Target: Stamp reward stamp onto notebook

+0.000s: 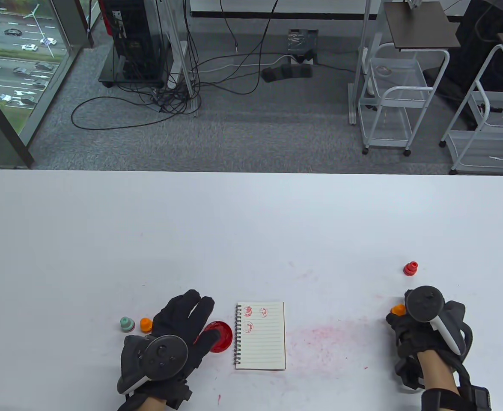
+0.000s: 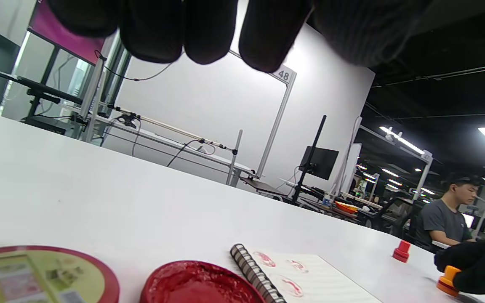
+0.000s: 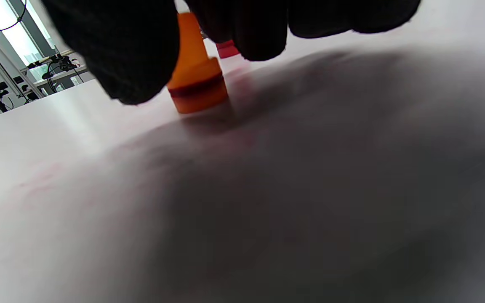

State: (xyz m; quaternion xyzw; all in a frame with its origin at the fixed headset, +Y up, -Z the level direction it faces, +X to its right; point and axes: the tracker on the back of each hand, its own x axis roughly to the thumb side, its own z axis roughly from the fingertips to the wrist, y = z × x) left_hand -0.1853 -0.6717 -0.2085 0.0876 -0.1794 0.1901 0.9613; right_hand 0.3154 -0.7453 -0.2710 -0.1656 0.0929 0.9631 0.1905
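Note:
A small spiral notebook [image 1: 260, 336] lies open on the white table with three red stamp marks at its top; it also shows in the left wrist view [image 2: 310, 277]. An open red ink pad [image 1: 220, 337] sits just left of it [image 2: 196, 284]. My right hand [image 1: 409, 319] pinches the handle of an orange stamp [image 1: 398, 309] whose base stands on the table, far right of the notebook [image 3: 196, 80]. My left hand [image 1: 183, 319] lies open with fingers stretched, beside the ink pad and partly over its edge.
A red stamp [image 1: 410, 268] stands beyond my right hand. A second orange stamp [image 1: 146, 324] and a green stamp [image 1: 126, 324] stand left of my left hand. The ink pad's lid [image 2: 36, 273] lies under my left hand. Red ink smears mark the table [image 1: 324, 342].

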